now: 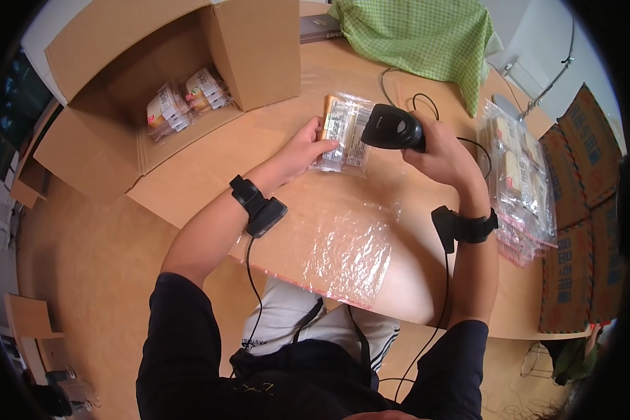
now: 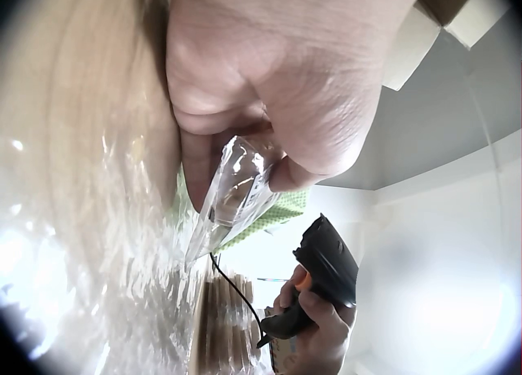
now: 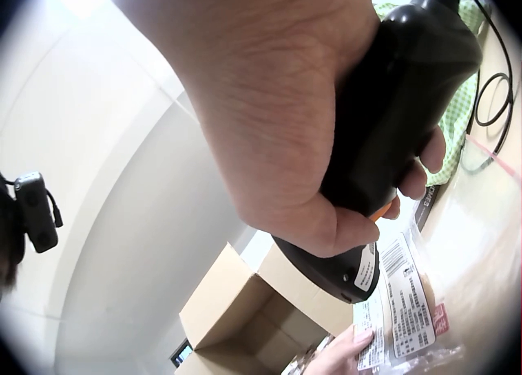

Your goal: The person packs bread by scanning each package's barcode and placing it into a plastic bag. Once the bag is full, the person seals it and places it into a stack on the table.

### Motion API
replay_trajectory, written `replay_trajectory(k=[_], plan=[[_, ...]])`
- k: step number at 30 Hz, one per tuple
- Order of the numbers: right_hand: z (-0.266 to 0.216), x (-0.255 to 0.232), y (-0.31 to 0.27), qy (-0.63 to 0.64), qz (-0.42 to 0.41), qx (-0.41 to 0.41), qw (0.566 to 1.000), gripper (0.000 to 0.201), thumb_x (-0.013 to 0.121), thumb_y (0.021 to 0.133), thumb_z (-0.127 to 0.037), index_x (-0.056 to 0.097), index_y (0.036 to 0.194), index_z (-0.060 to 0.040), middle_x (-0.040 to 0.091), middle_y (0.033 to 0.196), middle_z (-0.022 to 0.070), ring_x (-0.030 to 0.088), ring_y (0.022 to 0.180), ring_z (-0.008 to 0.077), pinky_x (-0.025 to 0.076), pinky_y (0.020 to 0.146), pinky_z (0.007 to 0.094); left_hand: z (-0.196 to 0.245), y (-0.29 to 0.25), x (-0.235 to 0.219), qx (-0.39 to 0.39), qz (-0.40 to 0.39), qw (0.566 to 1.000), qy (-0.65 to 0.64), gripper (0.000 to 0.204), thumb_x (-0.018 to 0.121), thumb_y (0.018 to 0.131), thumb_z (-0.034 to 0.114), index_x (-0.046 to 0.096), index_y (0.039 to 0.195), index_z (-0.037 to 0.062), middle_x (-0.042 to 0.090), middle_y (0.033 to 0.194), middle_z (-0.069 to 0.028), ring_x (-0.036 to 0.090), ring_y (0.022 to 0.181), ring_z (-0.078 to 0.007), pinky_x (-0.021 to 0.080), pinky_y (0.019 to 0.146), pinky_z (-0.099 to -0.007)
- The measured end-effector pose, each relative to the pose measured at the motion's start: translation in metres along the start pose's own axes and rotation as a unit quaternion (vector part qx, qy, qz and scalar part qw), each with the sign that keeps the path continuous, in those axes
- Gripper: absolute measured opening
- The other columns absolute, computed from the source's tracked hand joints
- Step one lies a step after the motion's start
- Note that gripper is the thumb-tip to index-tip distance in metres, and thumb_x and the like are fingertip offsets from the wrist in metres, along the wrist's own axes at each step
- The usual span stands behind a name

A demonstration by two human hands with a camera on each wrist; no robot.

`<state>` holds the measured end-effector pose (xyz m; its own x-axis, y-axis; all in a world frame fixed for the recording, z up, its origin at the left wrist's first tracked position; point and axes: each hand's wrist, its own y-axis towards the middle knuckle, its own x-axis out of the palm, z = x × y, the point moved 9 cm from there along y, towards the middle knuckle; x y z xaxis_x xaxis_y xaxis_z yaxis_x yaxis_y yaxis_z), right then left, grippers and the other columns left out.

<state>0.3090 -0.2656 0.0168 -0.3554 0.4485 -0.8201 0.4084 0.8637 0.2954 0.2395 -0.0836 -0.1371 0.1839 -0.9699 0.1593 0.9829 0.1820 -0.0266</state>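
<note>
My left hand (image 1: 302, 152) pinches the near left edge of a clear plastic food packet (image 1: 341, 133), thumb on top. White printed labels with a barcode (image 3: 397, 262) face up on the packet. In the left wrist view the packet's clear wrapper (image 2: 236, 187) sticks out between thumb and fingers. My right hand (image 1: 441, 150) grips a black barcode scanner (image 1: 385, 126) by its handle. The scanner's head overlaps the packet's right side in the head view. An orange trigger shows under the fingers in the right wrist view.
An open cardboard box (image 1: 259, 56) at the back left holds several packets (image 1: 166, 112). Bagged packets (image 1: 518, 164) pile up at the right, beside printed cardboard (image 1: 567, 273). A green checked cloth (image 1: 427, 42) lies behind the scanner's cable (image 1: 427, 98). Clear plastic (image 1: 343, 252) covers the table's front.
</note>
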Motion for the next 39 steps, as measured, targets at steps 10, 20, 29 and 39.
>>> replay_trajectory(k=[10, 20, 29, 39], plan=[[0.081, 0.013, 0.008, -0.074, 0.083, 0.039, 0.993, 0.042, 0.066, 0.085, -0.015, 0.044, 0.116, 0.0021, 0.05, 0.119, 0.0266, 0.054, 0.105, 0.0481, 0.047, 0.087, 0.0486, 0.01, -0.007, 0.01, -0.009, 0.008, 0.999, -0.051, 0.052, 0.056, 0.095, 0.005, 0.029, 0.14, 0.0028, 0.052, 0.129, -0.012, 0.058, 0.116, -0.0204, 0.052, 0.098, -0.0389], [0.127, 0.038, 0.003, -0.114, 0.107, 0.079, 0.984, 0.05, 0.064, 0.085, -0.01, 0.039, 0.128, 0.0023, 0.044, 0.119, 0.0281, 0.05, 0.108, 0.0509, 0.045, 0.093, 0.0487, 0.014, -0.008, 0.008, 0.017, 0.009, 0.996, -0.082, 0.047, 0.054, 0.096, 0.006, 0.03, 0.137, 0.0019, 0.052, 0.125, -0.0114, 0.06, 0.113, -0.0202, 0.055, 0.093, -0.0366], [0.124, 0.041, 0.001, -0.132, 0.093, 0.093, 0.983, 0.055, 0.065, 0.085, -0.011, 0.039, 0.132, 0.0021, 0.046, 0.118, 0.0274, 0.052, 0.108, 0.0482, 0.046, 0.093, 0.0473, 0.035, -0.02, 0.014, 0.035, 0.0, 0.995, -0.097, 0.044, 0.054, 0.096, 0.007, 0.033, 0.135, 0.0075, 0.057, 0.123, -0.0113, 0.066, 0.102, -0.0215, 0.059, 0.081, -0.0363], [0.129, 0.055, 0.001, -0.215, 0.034, 0.095, 0.971, 0.074, 0.062, 0.084, -0.011, 0.026, 0.145, 0.0067, 0.048, 0.129, 0.0268, 0.047, 0.121, 0.0423, 0.04, 0.103, 0.0456, 0.045, -0.018, -0.001, 0.157, 0.051, 0.986, -0.024, 0.027, 0.063, 0.087, -0.002, 0.06, 0.114, 0.0017, 0.064, 0.112, -0.0092, 0.064, 0.101, -0.0161, 0.054, 0.09, -0.0308]])
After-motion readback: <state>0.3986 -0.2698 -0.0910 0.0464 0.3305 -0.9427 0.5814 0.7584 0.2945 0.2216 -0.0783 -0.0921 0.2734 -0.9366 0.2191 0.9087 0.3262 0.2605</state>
